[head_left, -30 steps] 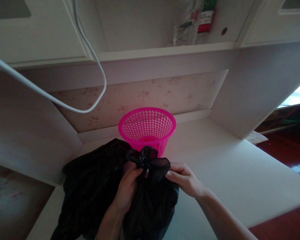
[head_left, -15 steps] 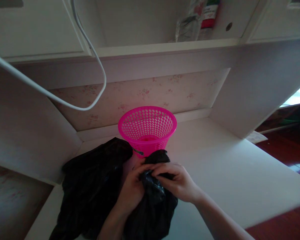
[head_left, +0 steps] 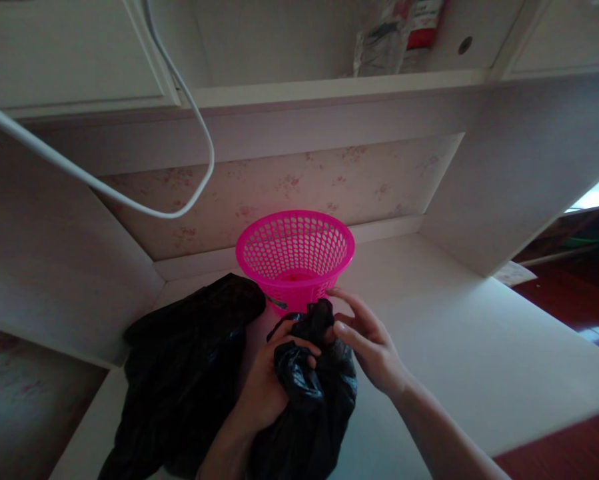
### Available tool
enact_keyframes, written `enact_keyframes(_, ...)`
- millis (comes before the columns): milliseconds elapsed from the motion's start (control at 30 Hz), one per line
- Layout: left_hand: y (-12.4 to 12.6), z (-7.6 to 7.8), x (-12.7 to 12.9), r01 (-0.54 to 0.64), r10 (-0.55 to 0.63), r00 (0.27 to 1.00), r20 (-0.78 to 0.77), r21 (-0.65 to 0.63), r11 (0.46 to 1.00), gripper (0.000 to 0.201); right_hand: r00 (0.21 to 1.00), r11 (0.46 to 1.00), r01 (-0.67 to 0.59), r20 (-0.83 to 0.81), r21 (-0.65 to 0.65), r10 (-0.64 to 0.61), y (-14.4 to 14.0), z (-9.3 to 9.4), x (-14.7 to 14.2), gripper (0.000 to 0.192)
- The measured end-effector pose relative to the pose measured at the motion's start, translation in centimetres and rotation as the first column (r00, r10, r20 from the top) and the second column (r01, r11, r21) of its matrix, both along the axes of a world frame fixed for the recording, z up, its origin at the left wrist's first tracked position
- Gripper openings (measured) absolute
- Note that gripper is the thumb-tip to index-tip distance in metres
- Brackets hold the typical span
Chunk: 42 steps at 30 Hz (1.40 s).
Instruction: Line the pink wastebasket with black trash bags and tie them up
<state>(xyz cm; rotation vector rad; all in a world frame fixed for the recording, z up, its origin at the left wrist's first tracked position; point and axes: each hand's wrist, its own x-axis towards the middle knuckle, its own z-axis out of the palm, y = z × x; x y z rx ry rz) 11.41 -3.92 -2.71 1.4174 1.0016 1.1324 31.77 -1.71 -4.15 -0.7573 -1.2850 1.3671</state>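
Note:
My left hand grips the bunched neck of a black plastic bag that stands on the white desk. My right hand is at the top of the same bag, fingers partly spread, with the fingertips on its twisted end. A bright pink perforated basket stands upright just behind the bag, and looks empty. A second heap of black plastic lies flat on the desk to the left of my left hand.
A white cable loops down from the upper left above the desk. A shelf overhead holds a clear wrapped item and a red-labelled container. Desk side panels close in left and right. Dark red floor shows at the right.
The bag's upstanding twisted ends have been drawn down into a tighter bunch. My right hand has loosened from a pinch and its fingers have spread; my left hand still grips the neck.

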Motion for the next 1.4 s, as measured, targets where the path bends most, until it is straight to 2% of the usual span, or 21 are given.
enact_keyframes(33,-0.1,0.1,-0.1,0.017,-0.017,1.0,0.0,0.005,1.0,0.006,0.999,0.998,0.026,-0.029,-0.053,-0.028,0.2,-0.2,0.2,0.06)
enact_keyframes(100,-0.3,0.3,-0.1,0.091,-0.091,0.996,-0.001,0.003,0.996,0.005,0.999,0.995,-0.036,0.002,-0.095,0.036,0.5,-0.4,0.3,0.068)
enact_keyframes(200,-0.4,0.3,0.1,0.165,-0.165,0.985,-0.038,-0.007,0.986,0.013,0.973,0.982,-0.177,0.137,-0.065,0.184,0.9,-0.1,0.2,0.054)
enact_keyframes(233,-0.5,0.3,0.1,0.158,-0.158,0.985,-0.062,0.0,0.987,0.014,0.968,0.986,-0.163,0.188,-0.04,0.168,1.0,0.1,0.1,0.045)
enact_keyframes(333,-0.5,-0.1,0.2,0.063,-0.054,0.987,-0.15,0.055,0.997,0.014,0.969,0.998,-0.011,0.248,0.069,-0.006,1.2,0.6,-0.2,0.027)
enact_keyframes(400,-0.4,-0.3,0.1,0.031,-0.021,0.982,-0.188,0.048,0.998,0.015,0.977,0.994,0.044,0.205,0.103,-0.065,1.2,0.9,-0.3,0.021)
enact_keyframes(533,-0.3,-0.4,-0.1,0.155,-0.166,0.964,-0.206,-0.07,0.985,0.022,0.992,0.985,0.055,0.107,0.166,-0.074,0.4,1.5,-0.3,0.016)
enact_keyframes(667,-0.6,-0.1,-0.1,0.198,-0.207,0.954,-0.215,-0.065,0.978,0.026,0.996,0.994,0.08,-0.049,0.078,-0.076,-0.3,1.9,-0.1,0.013)
enact_keyframes(767,-0.7,-0.8,0.1,0.139,-0.142,0.983,-0.113,-0.031,0.99,0.019,0.978,0.998,0.062,-0.2,0.02,-0.057,-0.7,2.4,0.3,0.013)
enact_keyframes(867,-0.4,-2.1,0.4,-0.031,0.031,1.0,0.004,-0.014,0.999,0.01,0.972,0.996,0.045,-0.235,0.078,-0.026,-1.5,2.7,0.9,0.027)
enact_keyframes(933,-0.2,-2.8,0.7,-0.186,0.186,0.979,0.081,-0.017,0.982,0.017,0.991,0.995,0.02,-0.135,0.098,-0.006,-2.3,2.6,1.0,0.032)
enact_keyframes(1000,-0.2,-3.0,0.9,-0.29,0.292,0.949,0.122,-0.036,0.956,0.021,0.999,0.999,-0.032,-0.01,0.022,0.032,-3.1,2.4,0.8,0.024)
enact_keyframes(1100,-0.4,-2.4,0.8,-0.226,0.227,0.973,0.052,-0.016,0.974,0.016,0.986,0.991,-0.074,0.142,-0.114,0.09,-3.7,2.0,0.0,0.031)
enact_keyframes(1167,-0.7,-1.8,0.5,-0.142,0.142,0.99,0.006,0.015,0.99,0.012,0.947,1.0,0.008,0.322,-0.023,0.0,-3.5,2.0,-0.4,0.037)
enact_keyframes(1233,-1.0,-1.3,0.2,-0.071,0.073,0.997,-0.035,0.049,0.996,0.007,0.855,0.975,0.069,0.491,0.21,-0.166,-2.9,2.2,-0.6,0.049)
enact_keyframes(1300,-1.3,-0.7,0.0,-0.006,0.021,0.991,-0.132,0.113,0.994,0.011,0.787,0.913,-0.009,0.566,0.407,-0.244,-2.2,2.4,-0.6,0.051)
enact_keyframes(1400,-1.8,-0.1,-0.2,0.11,-0.026,0.95,-0.312,0.256,0.961,0.026,0.758,0.842,-0.176,0.616,0.509,-0.214,-1.5,2.3,-0.7,0.032)
